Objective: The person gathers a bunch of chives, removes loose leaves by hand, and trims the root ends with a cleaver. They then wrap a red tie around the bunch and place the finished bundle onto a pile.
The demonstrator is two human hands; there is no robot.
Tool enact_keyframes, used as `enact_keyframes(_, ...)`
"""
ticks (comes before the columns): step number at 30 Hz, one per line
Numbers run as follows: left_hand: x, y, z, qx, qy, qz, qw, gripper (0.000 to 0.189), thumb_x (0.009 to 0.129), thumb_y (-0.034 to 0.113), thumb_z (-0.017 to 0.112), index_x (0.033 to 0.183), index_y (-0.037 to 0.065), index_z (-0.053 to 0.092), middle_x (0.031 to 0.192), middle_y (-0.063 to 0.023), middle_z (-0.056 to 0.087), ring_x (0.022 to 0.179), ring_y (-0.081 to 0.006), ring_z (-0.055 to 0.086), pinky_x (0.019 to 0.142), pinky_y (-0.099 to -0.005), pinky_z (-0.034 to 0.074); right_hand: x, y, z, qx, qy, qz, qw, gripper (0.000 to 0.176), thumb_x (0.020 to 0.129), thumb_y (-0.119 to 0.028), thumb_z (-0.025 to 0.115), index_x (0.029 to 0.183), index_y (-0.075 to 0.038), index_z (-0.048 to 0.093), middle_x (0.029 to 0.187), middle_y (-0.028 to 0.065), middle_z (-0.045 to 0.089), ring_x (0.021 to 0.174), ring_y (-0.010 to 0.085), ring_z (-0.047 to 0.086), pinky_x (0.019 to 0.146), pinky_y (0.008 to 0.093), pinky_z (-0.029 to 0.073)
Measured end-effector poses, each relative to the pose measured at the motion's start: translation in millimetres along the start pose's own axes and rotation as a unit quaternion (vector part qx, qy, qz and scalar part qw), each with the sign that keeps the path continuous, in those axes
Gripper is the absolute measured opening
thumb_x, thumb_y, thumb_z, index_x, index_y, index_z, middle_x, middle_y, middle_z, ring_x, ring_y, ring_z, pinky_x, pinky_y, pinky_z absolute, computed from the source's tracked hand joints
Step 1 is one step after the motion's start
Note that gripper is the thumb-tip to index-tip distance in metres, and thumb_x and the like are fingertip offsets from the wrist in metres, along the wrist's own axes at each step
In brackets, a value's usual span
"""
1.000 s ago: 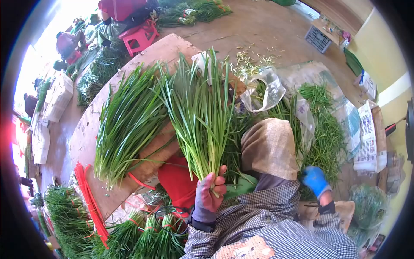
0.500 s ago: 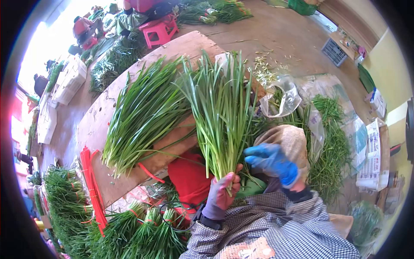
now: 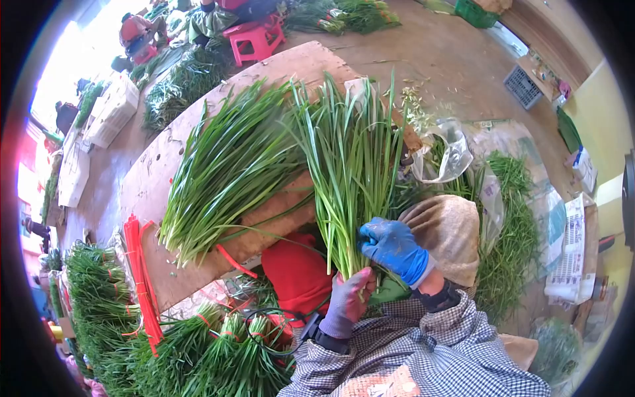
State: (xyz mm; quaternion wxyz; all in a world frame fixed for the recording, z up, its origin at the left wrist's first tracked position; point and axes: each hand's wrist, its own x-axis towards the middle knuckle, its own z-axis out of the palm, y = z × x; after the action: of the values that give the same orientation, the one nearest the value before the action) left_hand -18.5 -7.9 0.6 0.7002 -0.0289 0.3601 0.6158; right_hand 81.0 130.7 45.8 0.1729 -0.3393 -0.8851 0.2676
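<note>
My left hand, in a greyish-purple and pink glove, is closed around the lower stems of a bunch of garlic chives, whose leaves fan out upward, away from me. My right hand, in a blue glove, has its fingers curled in a pinch on the right edge of the same bunch, just above my left hand. Its fingertips are partly hidden against the stems. A larger pile of garlic chives lies to the left on a wooden board.
Red ties lie on the board's left edge. Tied bunches stand at lower left. Loose greens lie on sheeting at right, near a clear plastic bag. Beyond the board are a pink stool and people at work.
My right hand has moved left to the bunch, and its fingers, apart before, have closed on the stems' edge. My left hand keeps its hold. The whole view has shifted slightly.
</note>
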Motion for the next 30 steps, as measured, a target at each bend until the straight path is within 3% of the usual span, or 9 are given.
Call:
enact_keyframes(3,-2,6,11,0.03,0.02,0.005,0.999,0.028,0.09,0.012,0.065,0.114,0.005,0.056,0.083,-0.0019,0.059,0.066,-0.0106,0.054,0.06,-0.0243,0.045,-1,6,-1,0.121,0.077,0.033,0.989,0.018,0.078,-0.009,0.071,0.094,-0.001,0.067,0.076,0.0102,0.063,0.068,0.0206,0.064,0.064,0.034,0.051)
enact_keyframes(5,-6,10,14,0.028,0.012,0.021,0.999,0.038,0.089,0.013,0.065,0.124,0.004,0.054,0.089,-0.0042,0.062,0.068,-0.01,0.054,0.06,-0.0232,0.045,0,4,-27,0.198,0.065,0.073,0.975,0.01,0.082,-0.004,0.069,0.09,0.001,0.068,0.078,0.0073,0.066,0.07,0.0154,0.064,0.065,0.0302,0.051)
enact_keyframes(7,-3,8,9,0.01,0.005,0.029,1.0,0.047,0.09,0.013,0.065,0.133,0.004,0.05,0.102,-0.0081,0.064,0.071,-0.0094,0.054,0.061,-0.0225,0.045,-2,6,-49,0.394,0.188,0.134,0.89,0.01,0.084,-0.008,0.072,0.091,-0.001,0.07,0.077,0.0057,0.067,0.071,0.0117,0.063,0.067,0.0265,0.05)
enact_keyframes(11,-1,5,3,-0.004,-0.004,0.022,1.0,0.048,0.09,0.01,0.065,0.135,0.004,0.048,0.114,-0.0116,0.064,0.076,-0.0088,0.057,0.063,-0.0223,0.048,-15,20,-78,0.389,0.21,0.159,0.883,0.006,0.086,-0.007,0.07,0.086,-0.001,0.071,0.081,0.0044,0.069,0.073,0.0114,0.063,0.069,0.0258,0.051)
enact_keyframes(13,0,6,3,-0.013,-0.013,0.017,1.0,0.049,0.09,0.008,0.065,0.136,0.004,0.048,0.117,-0.0125,0.065,0.078,-0.0086,0.06,0.065,-0.0223,0.051,-25,29,-66,0.282,0.136,0.162,0.936,0.007,0.086,-0.008,0.071,0.086,-0.001,0.072,0.08,0.0048,0.069,0.073,0.0114,0.063,0.069,0.026,0.051)
enact_keyframes(20,1,4,-8,0.005,-0.011,-0.015,1.0,0.035,0.09,0.009,0.066,0.124,0.005,0.058,0.107,-0.0085,0.068,0.076,-0.0098,0.063,0.066,-0.0239,0.054,-3,-3,-16,0.094,-0.021,0.133,0.986,0.024,0.079,-0.02,0.078,0.078,0.0,0.064,0.064,0.0058,0.053,0.06,0.0119,0.052,0.055,0.0312,0.042)
enact_keyframes(25,-12,17,28,-0.032,0.037,0.026,0.998,0.033,0.093,0.01,0.062,0.124,0.001,0.055,0.107,-0.0097,0.067,0.087,-0.0182,0.069,0.07,-0.0277,0.061,-16,17,7,0.202,0.017,0.142,0.969,0.022,0.079,-0.016,0.076,0.075,0.001,0.061,0.062,0.006,0.048,0.057,0.0111,0.045,0.054,0.0316,0.04)
enact_keyframes(27,-8,15,19,-0.027,0.038,0.034,0.998,0.033,0.092,0.008,0.063,0.124,0.002,0.055,0.106,-0.0098,0.067,0.089,-0.0185,0.069,0.068,-0.027,0.061,-21,20,10,0.22,0.044,0.163,0.961,0.025,0.079,-0.018,0.072,0.072,0.001,0.057,0.062,0.0139,0.049,0.056,0.0235,0.048,0.056,0.037,0.042)
enact_keyframes(30,-3,7,5,-0.024,0.054,0.04,0.997,0.033,0.09,0.004,0.064,0.122,0.002,0.056,0.103,-0.0097,0.067,0.089,-0.019,0.069,0.064,-0.025,0.061,-27,21,15,0.24,0.051,0.162,0.956,0.019,0.08,-0.013,0.071,0.074,0.002,0.06,0.063,0.0136,0.052,0.057,0.0194,0.052,0.057,0.0358,0.044)
